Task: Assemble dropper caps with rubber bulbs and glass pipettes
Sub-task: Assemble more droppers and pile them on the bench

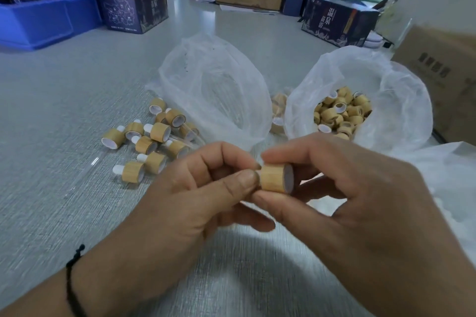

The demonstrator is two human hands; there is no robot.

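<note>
Now — cap (273,178) pinched between both hands' fingertips

Round bamboo-sided dropper cap with white lining (275,178) lying sideways above the table, heap of assembled white-bulbed caps (150,140) left, loose caps in clear plastic bag (341,113) right

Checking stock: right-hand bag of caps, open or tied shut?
Open. The right bag has its mouth spread wide, and the loose wooden caps show inside it.

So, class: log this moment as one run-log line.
step: fitting bulb | left hand: pinches cap's end | right hand: holds bamboo cap | finished droppers: table, left
</note>
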